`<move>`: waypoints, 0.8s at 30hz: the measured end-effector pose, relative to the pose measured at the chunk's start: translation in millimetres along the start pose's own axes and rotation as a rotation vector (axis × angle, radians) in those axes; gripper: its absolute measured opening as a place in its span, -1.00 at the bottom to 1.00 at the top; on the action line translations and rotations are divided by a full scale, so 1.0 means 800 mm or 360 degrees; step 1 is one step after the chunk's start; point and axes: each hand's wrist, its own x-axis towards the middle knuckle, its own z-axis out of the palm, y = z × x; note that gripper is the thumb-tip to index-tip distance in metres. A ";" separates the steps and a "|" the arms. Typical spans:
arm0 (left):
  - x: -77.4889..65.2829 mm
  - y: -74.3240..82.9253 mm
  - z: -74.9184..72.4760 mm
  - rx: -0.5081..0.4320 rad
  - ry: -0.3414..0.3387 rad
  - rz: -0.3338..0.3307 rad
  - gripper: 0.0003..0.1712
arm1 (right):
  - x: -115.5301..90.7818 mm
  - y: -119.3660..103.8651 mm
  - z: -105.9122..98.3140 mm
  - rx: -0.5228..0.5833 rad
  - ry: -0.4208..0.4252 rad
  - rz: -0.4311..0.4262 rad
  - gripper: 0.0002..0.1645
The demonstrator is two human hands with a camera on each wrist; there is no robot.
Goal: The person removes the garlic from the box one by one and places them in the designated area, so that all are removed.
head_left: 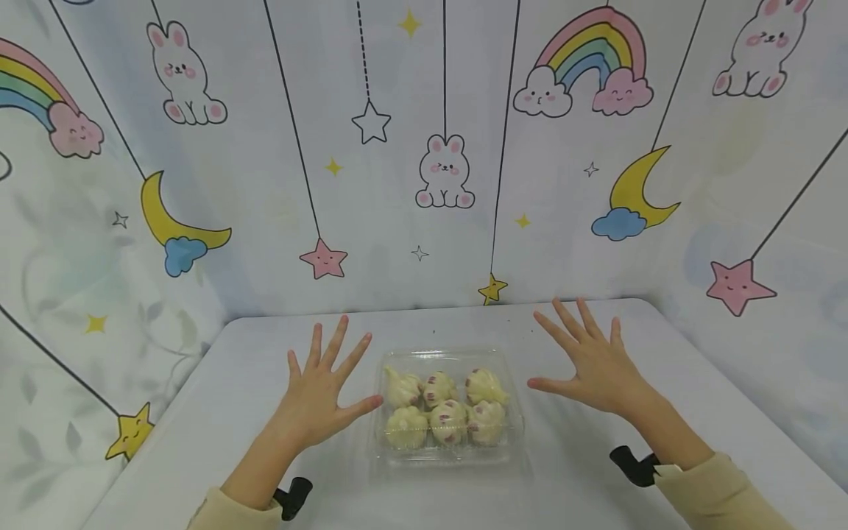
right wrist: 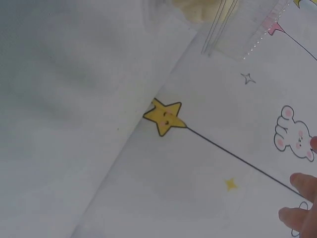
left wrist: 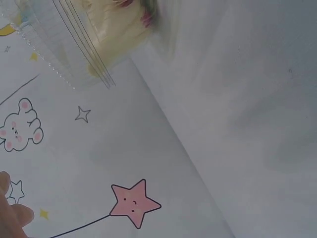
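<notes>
A clear plastic box sits on the white table between my hands. Several pale yellow, pleated, bulb-shaped pieces with purple flecks lie inside it in two rows. To its left, my left hand is spread wide, its thumb tip near the box's left side. My right hand is spread too, off the box's right side, with nothing in it. Part of the box's clear plastic shows at the top of the left wrist view, and fingertips show at the lower right of the right wrist view.
The white table runs back to a patterned cloth backdrop with bunnies, stars and rainbows. Cloth also stands along the left and right sides. A black wrist mount sits under my left wrist, another under my right.
</notes>
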 end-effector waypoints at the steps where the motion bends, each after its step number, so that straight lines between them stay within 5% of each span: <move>1: -0.001 0.000 0.000 -0.0002 0.0003 -0.0006 0.00 | 0.000 0.000 0.001 -0.0001 -0.0003 -0.0001 0.18; 24: -0.020 0.002 0.018 -0.0216 0.0062 -0.0130 0.01 | -0.012 -0.009 0.010 0.0193 0.0031 0.0025 0.17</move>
